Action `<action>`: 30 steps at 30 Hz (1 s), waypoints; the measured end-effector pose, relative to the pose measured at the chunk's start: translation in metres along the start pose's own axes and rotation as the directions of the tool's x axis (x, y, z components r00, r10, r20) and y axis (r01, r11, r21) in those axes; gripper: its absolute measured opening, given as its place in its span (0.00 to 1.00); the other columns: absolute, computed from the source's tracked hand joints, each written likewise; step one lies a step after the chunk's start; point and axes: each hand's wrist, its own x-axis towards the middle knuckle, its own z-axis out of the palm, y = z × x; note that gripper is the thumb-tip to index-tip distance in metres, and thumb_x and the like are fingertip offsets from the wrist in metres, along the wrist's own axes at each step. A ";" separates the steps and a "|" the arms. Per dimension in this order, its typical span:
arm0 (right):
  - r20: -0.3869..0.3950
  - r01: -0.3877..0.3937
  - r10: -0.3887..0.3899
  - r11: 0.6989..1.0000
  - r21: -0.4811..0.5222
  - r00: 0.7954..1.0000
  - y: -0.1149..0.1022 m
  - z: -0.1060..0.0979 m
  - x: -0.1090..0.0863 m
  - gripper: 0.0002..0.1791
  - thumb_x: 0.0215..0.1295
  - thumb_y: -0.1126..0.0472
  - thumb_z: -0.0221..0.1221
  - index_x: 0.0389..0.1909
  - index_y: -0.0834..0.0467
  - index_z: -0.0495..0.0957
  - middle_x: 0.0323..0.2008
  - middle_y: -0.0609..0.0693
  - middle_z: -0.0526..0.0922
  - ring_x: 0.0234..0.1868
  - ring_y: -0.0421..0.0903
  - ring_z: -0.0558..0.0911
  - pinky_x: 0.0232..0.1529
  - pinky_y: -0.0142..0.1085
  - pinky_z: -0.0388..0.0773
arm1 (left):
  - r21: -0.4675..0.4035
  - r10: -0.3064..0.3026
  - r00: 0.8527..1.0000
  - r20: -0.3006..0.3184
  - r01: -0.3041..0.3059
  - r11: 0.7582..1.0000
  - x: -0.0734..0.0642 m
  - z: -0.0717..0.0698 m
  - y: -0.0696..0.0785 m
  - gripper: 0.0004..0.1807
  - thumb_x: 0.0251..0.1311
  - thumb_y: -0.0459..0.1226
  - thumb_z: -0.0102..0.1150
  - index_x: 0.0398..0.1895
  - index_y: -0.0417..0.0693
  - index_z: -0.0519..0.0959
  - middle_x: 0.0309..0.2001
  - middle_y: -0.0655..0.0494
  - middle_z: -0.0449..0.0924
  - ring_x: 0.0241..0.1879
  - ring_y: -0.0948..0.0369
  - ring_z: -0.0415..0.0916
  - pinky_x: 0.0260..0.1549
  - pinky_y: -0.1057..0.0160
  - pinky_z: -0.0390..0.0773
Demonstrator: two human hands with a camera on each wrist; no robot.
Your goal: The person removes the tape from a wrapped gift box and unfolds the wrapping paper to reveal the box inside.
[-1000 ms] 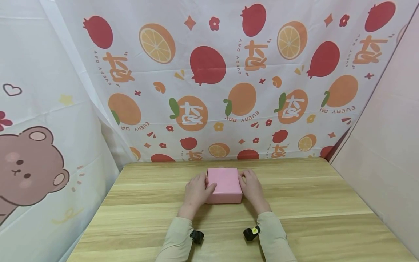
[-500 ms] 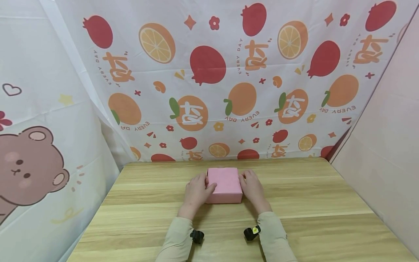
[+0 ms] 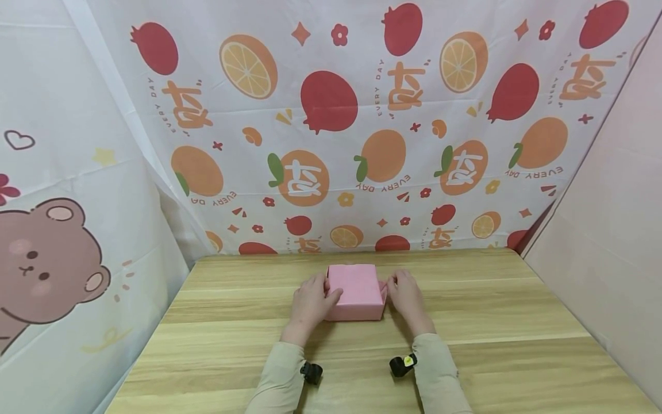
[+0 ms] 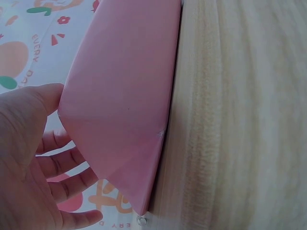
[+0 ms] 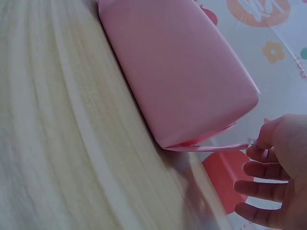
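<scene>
A box wrapped in pink paper [image 3: 354, 287] lies on the wooden table. My left hand [image 3: 309, 302] holds its left end, thumb over the top edge and fingers down the side. In the left wrist view, a folded triangular paper flap [image 4: 134, 175] juts from that end, with a small shiny clear bit [image 4: 141, 221] at its tip. At the right end, my right hand [image 3: 406, 296] pinches the tip of another paper flap [image 5: 211, 148] between thumb and index finger. This flap stands out from the box, leaving a gap at its folds. The other right fingers are loosely bent.
The wooden table [image 3: 217, 345] extends around the box on all sides. Behind it hangs a white cloth [image 3: 331, 155] printed with fruit; a cloth with a bear print [image 3: 49, 261] hangs on the left. A black wrist camera [image 3: 312, 374] sits on the left sleeve.
My right hand has moved a little to the right, drawing the paper flap out from the box's right end. The left hand and the box stay nearly where they were.
</scene>
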 end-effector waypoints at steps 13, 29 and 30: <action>-0.026 -0.033 0.034 0.998 0.050 0.999 0.004 -0.006 0.003 0.12 0.70 0.58 0.49 0.39 0.61 0.79 0.37 0.55 0.79 0.39 0.51 0.78 0.43 0.47 0.78 | -0.039 0.000 1.000 0.002 0.000 0.999 0.001 0.001 -0.001 0.20 0.57 0.53 0.65 0.26 0.49 0.70 0.23 0.59 0.66 0.26 0.61 0.65 0.26 0.62 0.61; 0.057 0.015 -0.027 0.980 0.199 0.998 -0.008 -0.003 0.006 0.19 0.71 0.56 0.53 0.57 0.64 0.75 0.54 0.60 0.77 0.55 0.56 0.76 0.58 0.51 0.74 | -0.075 0.022 0.996 -0.083 -0.029 0.997 0.005 -0.004 -0.007 0.16 0.61 0.49 0.61 0.39 0.45 0.79 0.41 0.48 0.81 0.42 0.52 0.78 0.41 0.51 0.78; 0.074 0.020 -0.035 0.979 0.201 0.997 -0.009 -0.003 0.006 0.20 0.71 0.56 0.53 0.58 0.64 0.74 0.55 0.60 0.76 0.57 0.57 0.75 0.59 0.52 0.73 | -0.078 0.024 0.997 -0.079 -0.030 0.997 0.006 -0.004 -0.007 0.17 0.62 0.49 0.61 0.41 0.44 0.79 0.43 0.47 0.82 0.45 0.50 0.78 0.45 0.49 0.78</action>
